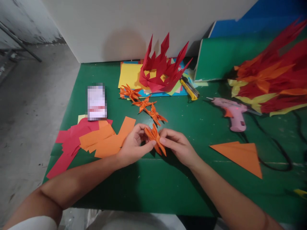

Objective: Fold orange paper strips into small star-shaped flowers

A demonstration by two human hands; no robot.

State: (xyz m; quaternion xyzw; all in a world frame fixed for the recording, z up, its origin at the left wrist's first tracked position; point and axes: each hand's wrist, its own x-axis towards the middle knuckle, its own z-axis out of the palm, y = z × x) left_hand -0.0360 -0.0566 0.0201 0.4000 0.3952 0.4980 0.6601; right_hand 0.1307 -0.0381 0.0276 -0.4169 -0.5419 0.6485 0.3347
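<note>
Between my hands is an orange folded paper flower [156,140], its pointed petals fanning up and down. My left hand [136,142] pinches its left side between thumb and fingers. On the other side, my right hand [176,143] grips it with thumb and fingertips. Just beyond, three finished-looking orange paper flowers [144,103] lie in a slanting row on the green table. Orange paper strips [109,143] spread out beside my left wrist, overlapping red paper strips [72,137].
Behind stands a spiky red paper piece [164,72] on stacked coloured paper [129,75], beside a yellow cutter [190,89]. A phone [97,102] lies left. Rightward are a pink glue gun [233,111] with its cord, orange paper [242,155] and a large red-orange paper bunch [275,73].
</note>
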